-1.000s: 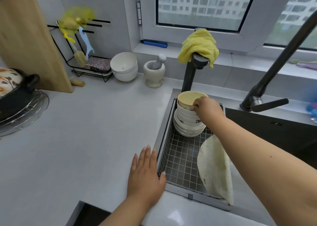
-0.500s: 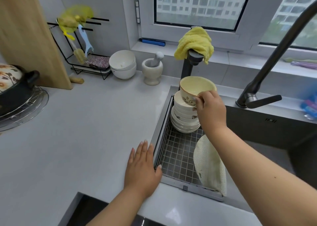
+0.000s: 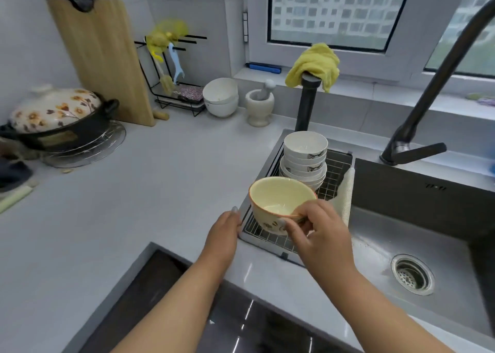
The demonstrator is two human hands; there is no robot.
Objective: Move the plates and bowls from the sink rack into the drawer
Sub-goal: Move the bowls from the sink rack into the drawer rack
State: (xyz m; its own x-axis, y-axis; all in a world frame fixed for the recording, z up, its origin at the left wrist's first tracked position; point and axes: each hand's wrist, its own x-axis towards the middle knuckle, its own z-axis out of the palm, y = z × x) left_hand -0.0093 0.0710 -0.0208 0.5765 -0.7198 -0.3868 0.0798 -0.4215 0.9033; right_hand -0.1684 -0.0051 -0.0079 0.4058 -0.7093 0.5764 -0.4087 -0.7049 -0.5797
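A: The right hand (image 3: 318,232) pinches the yellow bowl (image 3: 280,204) by its rim, above the rack (image 3: 334,170).

B: The left hand (image 3: 223,236) lies flat, released; it should cup the base before lowering to the drawer (image 3: 214,312).

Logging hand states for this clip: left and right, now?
Left hand: open, resting on the counter edge.
Right hand: pinching the yellow bowl by its rim.
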